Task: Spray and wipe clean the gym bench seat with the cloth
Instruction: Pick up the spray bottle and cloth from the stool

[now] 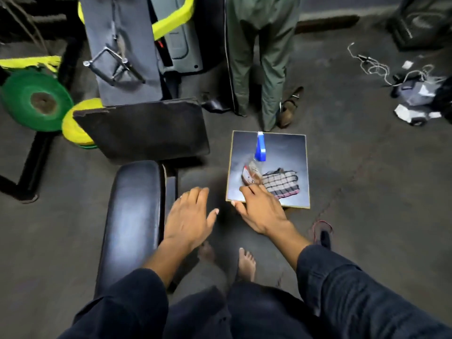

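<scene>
Left hand: your left hand [189, 216] hangs over the floor gap just beside the bench seat, fingers spread flat, nothing in it.
Right hand: your right hand [263, 211] is out over the near edge of the small board, fingers loosely extended toward the bottle's base and empty; whether the fingertips touch the board, I cannot tell.
Bench seat: the black padded gym bench seat [133, 216] runs lengthwise on your left, glossy under the light.
Spray bottle: the clear spray bottle [255, 167] with a blue trigger head stands on the board, tilted in this wide view, just ahead of your right fingertips.
Cloth: the checked cloth [281, 183] lies crumpled on the board, touching the bottle's right side.
Board: the square grey board [291, 148] sits on the floor, right of the bench.
Also in shot: a bystander's green trousers [259, 57] stand beyond the board; a green weight plate [34, 101] lies far left.
</scene>
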### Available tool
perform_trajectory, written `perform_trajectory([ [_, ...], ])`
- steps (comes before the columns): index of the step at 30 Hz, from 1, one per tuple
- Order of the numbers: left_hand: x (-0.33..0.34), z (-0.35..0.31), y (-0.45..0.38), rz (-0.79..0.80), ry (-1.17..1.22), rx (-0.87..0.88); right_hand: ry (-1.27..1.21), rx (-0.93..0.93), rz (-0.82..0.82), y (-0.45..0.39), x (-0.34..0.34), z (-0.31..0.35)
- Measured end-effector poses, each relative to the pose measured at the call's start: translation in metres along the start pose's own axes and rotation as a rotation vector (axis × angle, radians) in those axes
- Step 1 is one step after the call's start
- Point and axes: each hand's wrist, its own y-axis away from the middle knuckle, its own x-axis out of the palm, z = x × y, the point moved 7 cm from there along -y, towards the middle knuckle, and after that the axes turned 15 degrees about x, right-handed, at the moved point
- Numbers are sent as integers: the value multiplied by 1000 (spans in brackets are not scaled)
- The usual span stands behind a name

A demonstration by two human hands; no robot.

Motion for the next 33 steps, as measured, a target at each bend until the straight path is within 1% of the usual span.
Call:
perform_trajectory([
  [4,16,3,-45,75,37,93,-6,105,44,-17,9,-19],
  [10,36,14,-119,174,185,175,-29,274,119,-53,18,-47],
  [14,45,20,-161,217,298,188,-46,409,155,-80,20,-77],
  [16,47,21,-178,213,377,173,-75,485,158,-92,17,-92],
  [18,49,17,-199,203,438,170,-94,522,167,-108,15,-105],
  [22,60,5,-237,199,498,186,-77,472,189,-147,16,-119],
  [25,78,-6,-255,211,547,205,17,394,212,-174,25,-124],
  [31,102,-16,-262,246,624,202,83,315,305,-209,55,-131],
  [33,106,-14,-260,267,626,171,111,298,339,-214,66,-133],
])
